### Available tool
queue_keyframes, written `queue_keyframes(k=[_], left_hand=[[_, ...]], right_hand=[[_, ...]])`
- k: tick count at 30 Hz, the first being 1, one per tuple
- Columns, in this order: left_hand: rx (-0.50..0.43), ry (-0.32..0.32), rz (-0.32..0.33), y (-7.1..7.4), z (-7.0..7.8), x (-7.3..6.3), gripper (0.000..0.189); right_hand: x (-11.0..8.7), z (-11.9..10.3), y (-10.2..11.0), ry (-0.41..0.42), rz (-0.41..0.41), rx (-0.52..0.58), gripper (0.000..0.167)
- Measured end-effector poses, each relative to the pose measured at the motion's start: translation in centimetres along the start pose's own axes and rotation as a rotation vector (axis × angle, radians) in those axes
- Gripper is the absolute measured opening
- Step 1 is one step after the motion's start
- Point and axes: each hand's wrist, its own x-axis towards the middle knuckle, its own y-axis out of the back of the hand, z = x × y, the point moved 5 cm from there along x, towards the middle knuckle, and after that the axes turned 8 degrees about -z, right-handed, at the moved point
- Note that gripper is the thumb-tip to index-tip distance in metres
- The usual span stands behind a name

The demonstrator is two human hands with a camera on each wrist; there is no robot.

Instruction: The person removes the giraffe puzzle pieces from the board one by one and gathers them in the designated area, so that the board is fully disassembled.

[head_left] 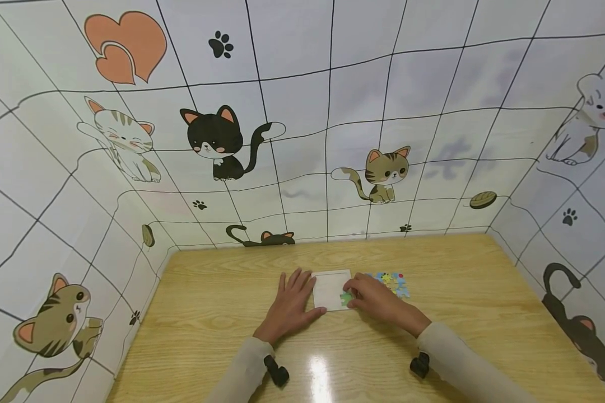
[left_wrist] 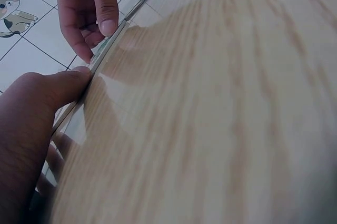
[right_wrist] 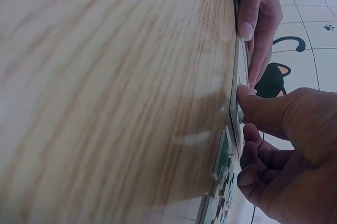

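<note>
A white square puzzle board (head_left: pixel 326 288) with a thin raised border lies flat on the table. My left hand (head_left: pixel 291 305) rests at its left side, fingers spread and extended, the thumb at the near left corner. On the board's right side is a green puzzle piece (head_left: pixel 345 299). My right hand (head_left: pixel 375 298) pinches this piece between thumb and curled fingers, low over the board. In the right wrist view, the thumb (right_wrist: pixel 258 109) reaches onto the board while the other fingers curl beside it; the fingers partly hide the piece.
Joined colourful puzzle pieces (head_left: pixel 397 281) lie right of the board, partly behind my right hand. The wooden table (head_left: pixel 222 291) meets cat-printed walls (head_left: pixel 302 140) at the back and both sides. A black strap device (head_left: pixel 277 372) sits on each wrist.
</note>
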Motion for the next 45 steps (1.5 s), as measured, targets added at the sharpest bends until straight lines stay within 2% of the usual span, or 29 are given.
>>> queue_keyframes(k=[4,8,11,16,25,40,45], left_hand=[[0.01,0.005,-0.005,-0.1,-0.1,0.2,0.092],[0.007,-0.001,0.002,-0.1,-0.2,0.1,0.092],[0.0,-0.006,0.006,0.0,-0.1,0.1,0.091],[-0.008,-0.015,0.008,0.0,-0.1,0.1,0.092],[-0.024,-0.02,0.014,-0.3,-0.2,0.1,0.092],[-0.011,-0.016,0.005,-0.2,-0.3,0.1,0.093],[-0.017,-0.017,0.006,-0.1,-0.2,0.0,0.093]], right_hand=[[0.1,0.0,0.0,0.008,0.045,-0.021,0.022],[-0.1,-0.1,0.2,0.002,0.114,0.024,0.013],[-0.3,-0.3,0.3,-0.016,0.14,0.077,0.01],[-1.0,-0.2,0.6,-0.019,0.188,0.09,0.011],[-3.5,1.5,2.1,-0.048,0.268,0.132,0.012],[-8.3,4.4,4.8,-0.005,0.446,0.054,0.019],[-9.5,5.3,5.1,-0.035,0.449,0.064,0.019]])
